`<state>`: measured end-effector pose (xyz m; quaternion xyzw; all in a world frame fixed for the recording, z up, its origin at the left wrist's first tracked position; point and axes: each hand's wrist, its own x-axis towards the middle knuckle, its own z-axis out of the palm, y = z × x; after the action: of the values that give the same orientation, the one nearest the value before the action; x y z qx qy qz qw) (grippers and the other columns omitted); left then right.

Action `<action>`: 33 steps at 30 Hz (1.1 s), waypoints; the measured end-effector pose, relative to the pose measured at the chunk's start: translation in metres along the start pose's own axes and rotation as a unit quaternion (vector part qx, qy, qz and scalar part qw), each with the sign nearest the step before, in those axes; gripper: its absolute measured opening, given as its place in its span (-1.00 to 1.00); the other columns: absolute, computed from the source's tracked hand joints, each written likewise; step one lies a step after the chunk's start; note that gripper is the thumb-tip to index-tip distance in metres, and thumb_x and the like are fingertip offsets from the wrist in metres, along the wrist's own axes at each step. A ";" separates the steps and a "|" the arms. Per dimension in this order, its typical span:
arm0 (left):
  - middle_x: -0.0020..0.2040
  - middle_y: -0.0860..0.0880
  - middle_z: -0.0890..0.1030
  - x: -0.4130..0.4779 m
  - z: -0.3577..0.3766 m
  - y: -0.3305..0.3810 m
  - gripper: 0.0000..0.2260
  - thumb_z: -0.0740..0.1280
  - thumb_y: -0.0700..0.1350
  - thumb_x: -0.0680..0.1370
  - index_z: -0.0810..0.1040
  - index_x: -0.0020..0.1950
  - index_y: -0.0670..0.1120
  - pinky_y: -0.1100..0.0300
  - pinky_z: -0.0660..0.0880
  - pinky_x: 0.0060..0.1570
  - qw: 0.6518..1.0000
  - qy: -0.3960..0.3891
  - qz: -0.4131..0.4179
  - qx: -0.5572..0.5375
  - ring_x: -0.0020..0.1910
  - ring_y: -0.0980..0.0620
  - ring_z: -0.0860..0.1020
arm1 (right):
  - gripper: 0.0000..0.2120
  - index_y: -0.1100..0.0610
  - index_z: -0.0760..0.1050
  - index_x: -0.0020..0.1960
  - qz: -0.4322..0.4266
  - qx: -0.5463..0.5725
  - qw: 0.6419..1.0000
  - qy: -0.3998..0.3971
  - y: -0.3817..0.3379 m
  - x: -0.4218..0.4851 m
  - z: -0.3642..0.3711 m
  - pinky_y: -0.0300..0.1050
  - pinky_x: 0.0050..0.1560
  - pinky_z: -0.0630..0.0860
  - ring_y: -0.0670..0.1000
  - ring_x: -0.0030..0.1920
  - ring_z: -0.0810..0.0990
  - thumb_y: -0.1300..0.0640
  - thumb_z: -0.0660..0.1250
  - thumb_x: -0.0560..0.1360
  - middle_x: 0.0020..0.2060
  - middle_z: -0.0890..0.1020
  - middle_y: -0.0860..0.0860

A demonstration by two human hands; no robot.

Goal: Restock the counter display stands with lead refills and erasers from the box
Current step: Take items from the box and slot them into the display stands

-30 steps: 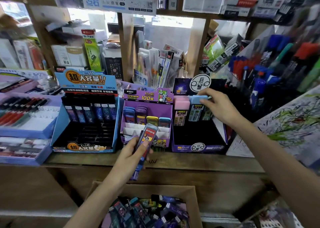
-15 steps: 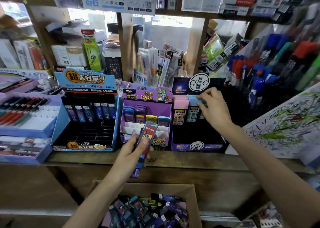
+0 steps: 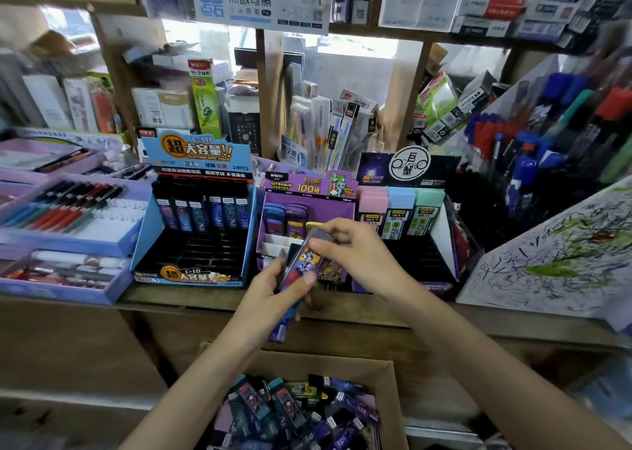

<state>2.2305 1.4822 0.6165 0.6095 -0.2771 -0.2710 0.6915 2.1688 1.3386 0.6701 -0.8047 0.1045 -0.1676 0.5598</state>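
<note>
Purple stand (image 3: pixel 307 206) half hidden | left hand (image 3: pixel 273 292) grips refill packs (image 3: pixel 301 261) | right hand (image 3: pixel 359 258) pinches them

Box (image 3: pixel 391 391): cut off at 6 o'clock.
Refill packs (image 3: pixel 301 261): count unclear inside left hand (image 3: pixel 270 292), right hand (image 3: pixel 362 254).
Purple stand (image 3: pixel 307 203): front pockets hidden behind hands.
Pen rack (image 3: pixel 547 148): blurred, 2 o'clock.

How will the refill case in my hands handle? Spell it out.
The refill case looks stiff: straight between the left hand at its base and the right hand pinching its top. Its glossy printed shell is probably slippery. Flat and slim, it likely won't roll.
</note>
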 end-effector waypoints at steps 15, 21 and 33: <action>-0.15 0.00 0.68 -0.004 -0.045 0.019 -0.78 0.42 -0.03 0.38 0.54 -0.01 -0.04 0.12 0.56 -0.26 0.987 0.138 0.077 -0.032 -0.18 0.03 0.62 | -0.94 0.10 0.55 -0.13 0.065 0.010 0.986 -0.153 0.011 -0.031 0.040 -0.15 -0.01 0.48 -0.06 -0.09 0.58 0.12 0.36 0.49 -0.13 0.63 0.03; -0.18 0.00 0.65 -0.006 -0.048 0.020 -0.83 0.41 -0.10 0.44 0.52 -0.01 -0.02 0.11 0.52 -0.25 0.990 0.107 0.091 0.028 -0.19 -0.02 0.59 | -0.95 -0.09 0.51 -0.04 -0.032 -0.028 0.998 -0.034 -0.019 -0.004 0.048 -0.37 -0.19 0.50 -0.21 -0.14 0.58 0.06 0.32 0.53 -0.14 0.60 -0.13; -0.27 0.05 0.59 -0.008 -0.086 0.016 -0.84 0.15 -0.12 0.62 0.51 -0.02 -0.08 0.30 0.44 -0.45 0.987 0.149 0.049 0.012 -0.40 0.17 0.51 | -0.93 0.11 0.54 -0.09 -0.099 -0.171 0.977 0.082 -0.049 0.076 0.032 -0.11 -0.04 0.49 -0.05 -0.16 0.56 0.22 0.41 0.45 -0.23 0.57 -0.09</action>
<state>2.2864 1.5492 0.6230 0.6371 -0.2034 -0.1394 0.7303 2.2499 1.3560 0.7172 -0.8783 0.0966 -0.2675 0.3844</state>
